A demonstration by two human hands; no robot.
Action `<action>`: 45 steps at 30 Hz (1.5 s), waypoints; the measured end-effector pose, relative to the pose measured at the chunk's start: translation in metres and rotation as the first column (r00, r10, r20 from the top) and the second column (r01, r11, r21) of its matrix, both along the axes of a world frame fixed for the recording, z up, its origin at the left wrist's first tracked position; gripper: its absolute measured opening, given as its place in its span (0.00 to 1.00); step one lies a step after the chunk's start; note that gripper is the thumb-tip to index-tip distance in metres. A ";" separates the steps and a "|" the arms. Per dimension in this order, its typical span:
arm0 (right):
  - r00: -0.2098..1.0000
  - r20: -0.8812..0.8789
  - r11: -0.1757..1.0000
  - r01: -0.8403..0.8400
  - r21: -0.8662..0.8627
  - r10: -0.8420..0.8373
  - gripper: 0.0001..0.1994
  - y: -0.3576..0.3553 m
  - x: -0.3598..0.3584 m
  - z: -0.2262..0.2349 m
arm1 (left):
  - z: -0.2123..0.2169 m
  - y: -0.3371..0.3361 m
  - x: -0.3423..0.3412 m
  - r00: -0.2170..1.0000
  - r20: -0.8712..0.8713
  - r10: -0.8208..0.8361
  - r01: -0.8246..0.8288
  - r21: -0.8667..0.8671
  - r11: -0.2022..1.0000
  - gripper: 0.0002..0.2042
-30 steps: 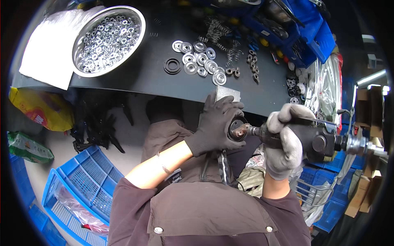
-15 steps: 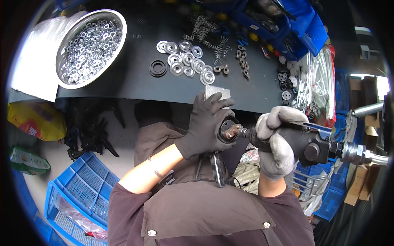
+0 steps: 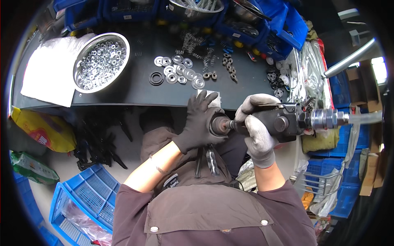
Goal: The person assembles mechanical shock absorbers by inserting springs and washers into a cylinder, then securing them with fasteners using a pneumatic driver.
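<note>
My left hand (image 3: 198, 125), in a dark grey glove, is closed round a dark round housing (image 3: 214, 132) just off the table's front edge. A brownish, blurred metal piece (image 3: 222, 124) shows in the housing's mouth. My right hand (image 3: 259, 133), in a pale grey glove, grips a black air tool (image 3: 281, 122). Its narrow tip (image 3: 231, 124) points left and meets the brownish piece. A silver coupling (image 3: 322, 119) joins the tool's right end to a clear hose (image 3: 365, 118). Behind my left fingers, a flat grey metal block (image 3: 214, 99) lies at the table edge.
On the dark table (image 3: 135, 92) lie silver washers (image 3: 179, 70), black rings (image 3: 156, 78), springs (image 3: 193, 43) and small brown nuts (image 3: 229, 65). A steel bowl of nuts (image 3: 101, 61) stands left. Blue bins (image 3: 246, 30) line the back; a blue crate (image 3: 84, 197) sits lower left.
The view has shifted. The tool's tip sits closer against the housing; the brownish piece, which stuck out with a clear shape, now looks round and blurred. Both hands keep their grips.
</note>
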State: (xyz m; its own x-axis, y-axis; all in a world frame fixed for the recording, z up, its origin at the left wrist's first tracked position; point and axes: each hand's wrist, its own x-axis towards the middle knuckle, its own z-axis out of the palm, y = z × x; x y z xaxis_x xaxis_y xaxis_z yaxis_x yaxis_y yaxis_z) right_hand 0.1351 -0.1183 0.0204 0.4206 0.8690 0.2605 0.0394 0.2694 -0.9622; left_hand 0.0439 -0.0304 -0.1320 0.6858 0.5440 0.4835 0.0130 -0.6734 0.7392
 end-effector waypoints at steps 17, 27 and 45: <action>0.984 0.140 0.993 -0.117 0.009 0.115 0.21 0.004 0.006 0.004 | 0.001 -0.001 -0.002 0.998 -0.045 0.048 -0.049 -0.013 0.999 0.36; 0.999 0.012 0.999 -0.031 0.023 0.031 0.21 0.001 0.005 -0.001 | 0.002 -0.003 -0.004 0.999 -0.032 -0.010 0.008 -0.063 0.998 0.33; 0.995 0.052 0.996 0.087 -0.037 -0.085 0.20 0.012 0.007 0.000 | 0.000 -0.003 -0.006 0.998 -0.060 -0.012 0.012 0.004 1.000 0.40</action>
